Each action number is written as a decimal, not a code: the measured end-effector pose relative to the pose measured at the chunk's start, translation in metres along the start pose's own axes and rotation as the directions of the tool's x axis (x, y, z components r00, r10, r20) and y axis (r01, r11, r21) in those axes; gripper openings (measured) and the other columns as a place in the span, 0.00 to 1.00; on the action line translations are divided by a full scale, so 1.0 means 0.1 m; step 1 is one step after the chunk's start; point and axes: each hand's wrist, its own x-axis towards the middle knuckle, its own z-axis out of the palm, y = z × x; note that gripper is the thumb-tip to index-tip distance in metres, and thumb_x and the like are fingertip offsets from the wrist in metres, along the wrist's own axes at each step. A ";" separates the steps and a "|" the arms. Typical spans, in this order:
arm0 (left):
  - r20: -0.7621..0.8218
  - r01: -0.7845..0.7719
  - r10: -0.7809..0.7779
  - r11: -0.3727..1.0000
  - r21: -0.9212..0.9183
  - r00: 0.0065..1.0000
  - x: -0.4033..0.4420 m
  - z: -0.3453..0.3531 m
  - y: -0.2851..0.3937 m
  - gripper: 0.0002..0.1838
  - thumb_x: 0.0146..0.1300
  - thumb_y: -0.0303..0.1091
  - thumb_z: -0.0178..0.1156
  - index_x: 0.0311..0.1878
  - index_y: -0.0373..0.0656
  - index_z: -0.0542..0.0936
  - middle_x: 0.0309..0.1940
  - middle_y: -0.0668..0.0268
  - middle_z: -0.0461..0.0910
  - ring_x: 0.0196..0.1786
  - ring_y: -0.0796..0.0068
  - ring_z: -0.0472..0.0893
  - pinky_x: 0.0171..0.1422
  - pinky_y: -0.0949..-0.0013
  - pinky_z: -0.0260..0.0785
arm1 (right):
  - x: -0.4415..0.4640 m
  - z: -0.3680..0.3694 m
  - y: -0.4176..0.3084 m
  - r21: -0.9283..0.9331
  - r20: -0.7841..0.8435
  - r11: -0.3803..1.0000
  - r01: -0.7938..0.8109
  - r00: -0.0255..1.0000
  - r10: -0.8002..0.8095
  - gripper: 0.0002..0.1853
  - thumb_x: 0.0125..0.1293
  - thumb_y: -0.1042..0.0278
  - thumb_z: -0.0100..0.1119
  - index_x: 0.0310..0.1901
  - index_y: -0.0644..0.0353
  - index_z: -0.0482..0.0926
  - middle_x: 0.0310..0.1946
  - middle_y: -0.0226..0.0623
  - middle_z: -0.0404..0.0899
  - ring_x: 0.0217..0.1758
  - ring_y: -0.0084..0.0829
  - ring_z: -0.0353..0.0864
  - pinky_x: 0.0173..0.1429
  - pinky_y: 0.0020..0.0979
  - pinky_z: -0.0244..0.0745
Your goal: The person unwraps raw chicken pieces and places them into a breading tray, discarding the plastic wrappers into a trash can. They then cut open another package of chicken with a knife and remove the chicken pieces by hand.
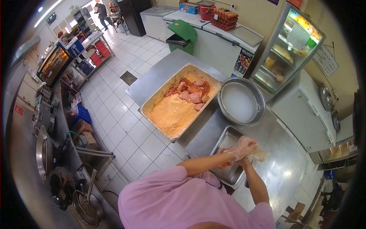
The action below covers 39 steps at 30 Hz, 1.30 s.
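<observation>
My left hand [247, 144], in a clear plastic glove, is closed and meets my right hand [240, 159] above a metal tray [233, 175]. Loose clear plastic [261, 155] sticks out to the right of them. My right hand's fingers are hidden behind the plastic and the left hand; what lies between the hands cannot be made out. Some reddish matter shows by the wrists. Beyond the hands stands a large rectangular pan [173, 137] holding orange-tinted flour [169, 114] and raw chicken pieces [195, 96]. A round metal bowl [259, 110] of cloudy liquid stands beside it.
The steel table [284, 152] carries the pan, bowl and tray. Behind it are a green bin [183, 32], chest freezers [213, 42], stacked egg trays [225, 20] and a glass-door fridge [289, 49]. At left, a counter holds pans and a wire strainer [87, 208]. Another person [101, 13] is far back.
</observation>
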 end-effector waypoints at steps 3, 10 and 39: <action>-0.002 -0.001 0.001 0.999 0.047 1.000 0.01 0.01 0.05 0.13 0.62 0.38 0.65 0.39 0.35 0.86 0.32 0.56 0.86 0.36 0.69 0.84 0.44 0.64 0.76 | 0.02 0.01 0.02 0.006 -0.005 1.000 -0.001 1.000 0.001 0.22 0.69 0.66 0.56 0.63 0.61 0.73 0.47 0.43 0.80 0.54 0.36 0.80 0.60 0.38 0.77; 0.015 -0.070 0.069 0.995 0.077 0.997 0.04 -0.04 -0.13 0.14 0.60 0.39 0.66 0.40 0.37 0.87 0.30 0.55 0.86 0.34 0.66 0.85 0.43 0.62 0.76 | 0.12 -0.01 0.02 -0.004 0.005 1.000 0.009 1.000 -0.009 0.22 0.69 0.66 0.55 0.62 0.62 0.74 0.46 0.43 0.81 0.53 0.36 0.81 0.59 0.39 0.78; -0.248 0.174 -0.247 0.944 -0.282 0.937 -0.47 -0.38 -0.68 0.32 0.65 0.56 0.66 0.62 0.40 0.75 0.50 0.58 0.84 0.51 0.54 0.84 0.62 0.54 0.76 | -0.30 -0.47 0.26 0.961 0.263 0.083 -0.264 0.965 0.018 0.22 0.67 0.66 0.56 0.60 0.68 0.75 0.46 0.45 0.83 0.50 0.34 0.84 0.54 0.35 0.82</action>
